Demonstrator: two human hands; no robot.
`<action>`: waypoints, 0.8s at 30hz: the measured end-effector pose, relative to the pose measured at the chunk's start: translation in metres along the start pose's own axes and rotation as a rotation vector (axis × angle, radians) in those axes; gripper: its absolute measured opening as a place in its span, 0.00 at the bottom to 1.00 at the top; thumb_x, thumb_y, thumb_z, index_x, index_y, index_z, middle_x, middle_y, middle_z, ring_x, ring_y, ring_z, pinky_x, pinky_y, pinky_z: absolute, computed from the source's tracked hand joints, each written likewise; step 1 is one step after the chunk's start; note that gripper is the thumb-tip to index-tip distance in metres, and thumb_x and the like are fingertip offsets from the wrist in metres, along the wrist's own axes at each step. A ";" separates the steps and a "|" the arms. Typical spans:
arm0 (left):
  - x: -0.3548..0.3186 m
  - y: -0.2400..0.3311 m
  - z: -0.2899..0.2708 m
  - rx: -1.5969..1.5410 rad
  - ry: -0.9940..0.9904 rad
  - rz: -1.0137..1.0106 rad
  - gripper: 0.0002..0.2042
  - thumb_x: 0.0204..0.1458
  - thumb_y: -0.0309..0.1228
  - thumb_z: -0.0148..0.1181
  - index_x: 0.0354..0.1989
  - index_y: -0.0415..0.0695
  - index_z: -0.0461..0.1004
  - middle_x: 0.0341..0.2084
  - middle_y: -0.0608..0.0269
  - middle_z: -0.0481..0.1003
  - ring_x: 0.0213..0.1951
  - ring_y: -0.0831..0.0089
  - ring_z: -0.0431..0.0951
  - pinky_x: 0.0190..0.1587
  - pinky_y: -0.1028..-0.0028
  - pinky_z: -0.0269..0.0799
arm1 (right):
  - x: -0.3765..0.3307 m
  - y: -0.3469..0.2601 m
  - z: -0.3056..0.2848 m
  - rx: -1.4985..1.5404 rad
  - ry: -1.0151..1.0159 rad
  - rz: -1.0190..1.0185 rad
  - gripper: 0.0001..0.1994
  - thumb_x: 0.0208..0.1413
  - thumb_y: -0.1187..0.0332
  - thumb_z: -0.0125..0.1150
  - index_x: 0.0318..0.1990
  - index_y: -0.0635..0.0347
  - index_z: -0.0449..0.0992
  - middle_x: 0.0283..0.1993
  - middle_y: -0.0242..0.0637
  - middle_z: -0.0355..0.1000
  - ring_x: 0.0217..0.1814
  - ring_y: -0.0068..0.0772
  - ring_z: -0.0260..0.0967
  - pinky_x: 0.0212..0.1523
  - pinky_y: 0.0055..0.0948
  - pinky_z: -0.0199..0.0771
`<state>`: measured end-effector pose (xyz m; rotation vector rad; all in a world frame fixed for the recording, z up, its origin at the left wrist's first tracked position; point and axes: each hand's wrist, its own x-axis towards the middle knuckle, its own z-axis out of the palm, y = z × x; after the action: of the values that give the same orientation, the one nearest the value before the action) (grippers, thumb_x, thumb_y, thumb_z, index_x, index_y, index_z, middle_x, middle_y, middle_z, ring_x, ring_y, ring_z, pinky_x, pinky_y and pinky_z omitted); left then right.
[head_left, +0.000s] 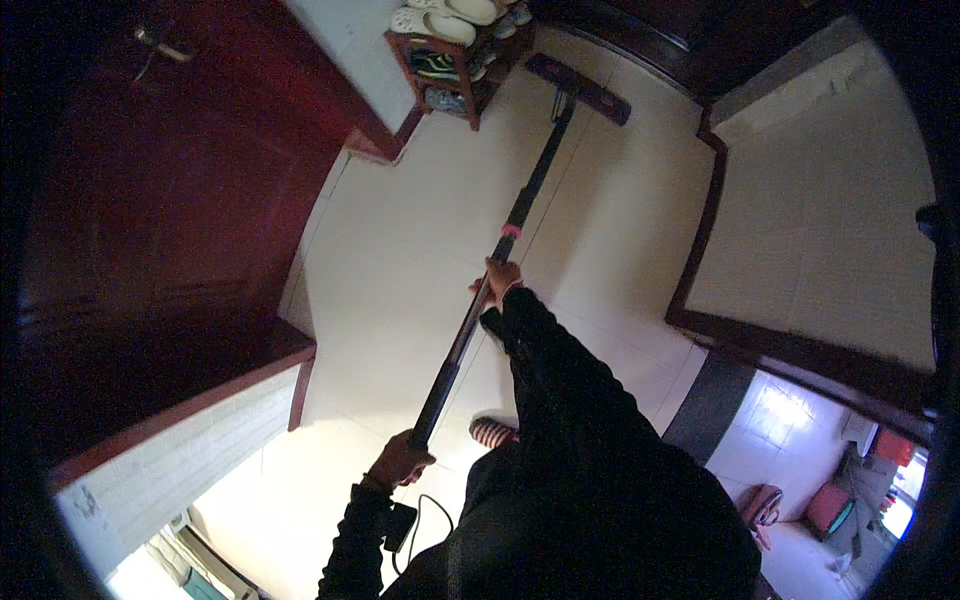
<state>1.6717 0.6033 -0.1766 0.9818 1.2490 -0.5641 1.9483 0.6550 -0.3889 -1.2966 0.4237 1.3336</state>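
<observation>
A flat mop (548,165) slants across the view, its long dark pole running from near my body up to a wide purple head (585,90) lying on the floor. My left hand (402,460) is wrapped round the black grip at the pole's near end. Further along, just below a pink ring (511,231), my right hand (497,282) closes round the pole. Both sleeves are black, and a cable hangs by my left wrist.
Pale floor tiles (400,240) lie under the mop. A small shoe rack (470,75) with several shoes stands beside the mop head. Left is a dark red door (170,190); right, a pale wall (815,210) with dark skirting. My striped slipper (492,432) shows below. A doorway opens lower right.
</observation>
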 end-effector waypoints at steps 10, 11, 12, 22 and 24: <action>-0.190 -0.396 0.010 0.068 0.052 -0.190 0.11 0.33 0.29 0.63 0.17 0.44 0.64 0.07 0.67 0.65 0.10 0.77 0.65 0.13 0.75 0.61 | -0.213 0.315 -0.042 -0.497 -0.645 0.562 0.09 0.44 0.63 0.53 0.20 0.56 0.66 0.18 0.33 0.64 0.21 0.28 0.65 0.21 0.30 0.68; -0.214 -0.414 0.014 0.048 0.054 -0.320 0.11 0.33 0.29 0.62 0.17 0.44 0.64 0.07 0.66 0.65 0.11 0.77 0.65 0.14 0.75 0.62 | -0.238 0.331 -0.042 -0.479 -0.565 0.672 0.08 0.43 0.64 0.54 0.20 0.55 0.66 0.17 0.32 0.63 0.21 0.28 0.65 0.23 0.31 0.68; -0.233 -0.425 0.017 0.038 0.061 -0.399 0.10 0.34 0.29 0.62 0.17 0.44 0.64 0.07 0.66 0.65 0.11 0.77 0.66 0.14 0.75 0.62 | -0.261 0.344 -0.039 -0.462 -0.483 0.782 0.07 0.42 0.65 0.54 0.20 0.55 0.65 0.17 0.31 0.63 0.20 0.28 0.64 0.24 0.33 0.68; -0.148 -0.259 -0.047 0.366 0.124 -0.299 0.12 0.30 0.25 0.63 0.19 0.42 0.63 0.08 0.67 0.65 0.11 0.77 0.67 0.13 0.76 0.63 | -0.178 0.232 -0.005 -0.157 -0.274 0.398 0.10 0.43 0.61 0.55 0.29 0.56 0.66 0.22 0.32 0.67 0.23 0.28 0.66 0.28 0.30 0.70; -0.102 -0.179 -0.042 0.237 0.143 -0.149 0.12 0.32 0.25 0.62 0.21 0.42 0.62 0.08 0.68 0.63 0.10 0.78 0.65 0.12 0.77 0.62 | -0.126 0.169 -0.010 -0.007 -0.212 0.225 0.12 0.44 0.60 0.55 0.30 0.58 0.66 0.23 0.34 0.68 0.24 0.30 0.67 0.26 0.30 0.70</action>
<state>1.4774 0.5354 -0.1335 1.1481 1.4134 -0.7827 1.7716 0.5445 -0.3597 -1.1223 0.4256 1.6442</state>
